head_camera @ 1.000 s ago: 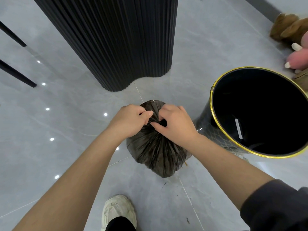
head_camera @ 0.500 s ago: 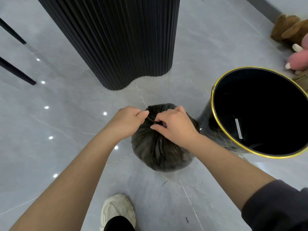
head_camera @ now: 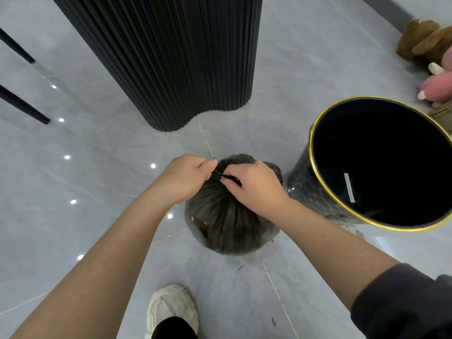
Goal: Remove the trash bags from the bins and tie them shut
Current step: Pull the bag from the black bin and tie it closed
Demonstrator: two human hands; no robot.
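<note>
Grey glossy tile floor (head_camera: 97, 228), ceiling lights reflected in it as white dots. I see one black trash bag (head_camera: 230, 223) sitting on the floor, out of the bin (head_camera: 302, 182), just left of it and near the foot of a fluted black column (head_camera: 171, 57).

The bag looks full and rounded. It is thin dark plastic, slightly see-through, with pleats running up to a gathered neck at the top. The neck ends in thin black strands.

The left hand (head_camera: 186, 177) has its fingers curled and pinches a strand at the neck, thumb on top. The right hand (head_camera: 254, 184) is curled too and pinches the other strand between thumb and forefinger. The two hands are just beside each other, right over the top of the bag, with the bag body below and between the forearms. I cannot tell whether a knot is closed, because the fingers cover that spot. I cannot tell either whether the bag touches the bin wall.

The bin is upright, black with a gold rim and a dark inside, with a white strip on the inner wall.

Also in view:
- pale shoe (head_camera: 171, 311) at the bottom
- dark sleeve (head_camera: 403, 304) on the right arm
- plush toys (head_camera: 425, 42) at the upper right
- two black legs (head_camera: 22, 106) at the left edge
</note>
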